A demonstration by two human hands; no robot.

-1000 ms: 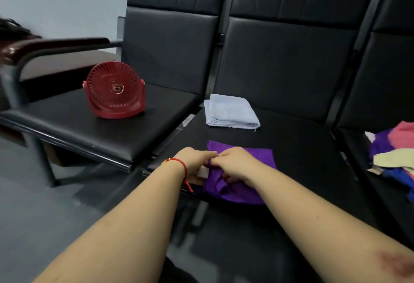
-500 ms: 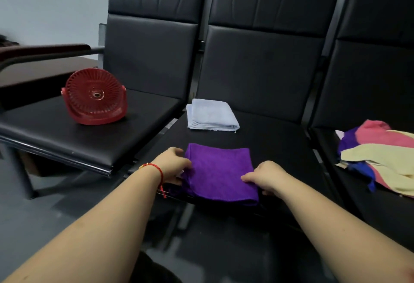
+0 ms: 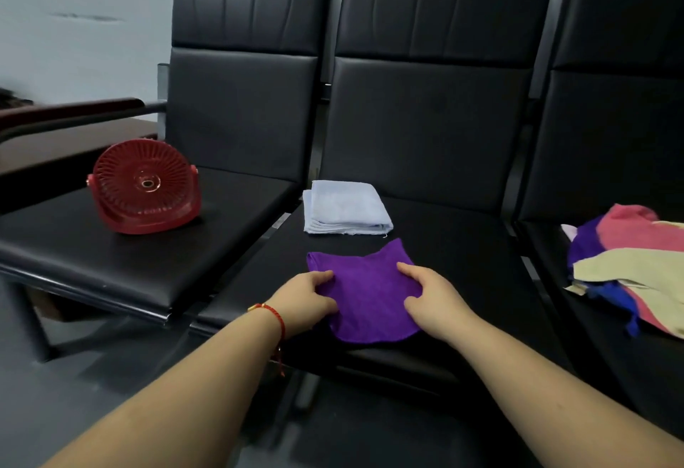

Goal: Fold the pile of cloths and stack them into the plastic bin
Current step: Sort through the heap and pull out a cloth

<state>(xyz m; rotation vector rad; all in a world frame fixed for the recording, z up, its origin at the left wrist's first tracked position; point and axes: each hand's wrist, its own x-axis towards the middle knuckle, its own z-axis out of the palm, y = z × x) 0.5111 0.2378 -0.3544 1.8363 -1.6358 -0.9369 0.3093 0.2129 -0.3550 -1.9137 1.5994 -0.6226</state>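
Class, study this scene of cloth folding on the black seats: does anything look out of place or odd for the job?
Yes: no plastic bin is in view. A round red plastic desk fan sits on the left seat, unrelated to folding. The folded purple cloth held by both hands has uneven, curling far corners.

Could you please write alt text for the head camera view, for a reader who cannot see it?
Both hands, left and right, grip a folded purple cloth on the middle seat. A folded white cloth lies behind it, a red fan stands on the left seat, and unfolded cloths are piled on the right.
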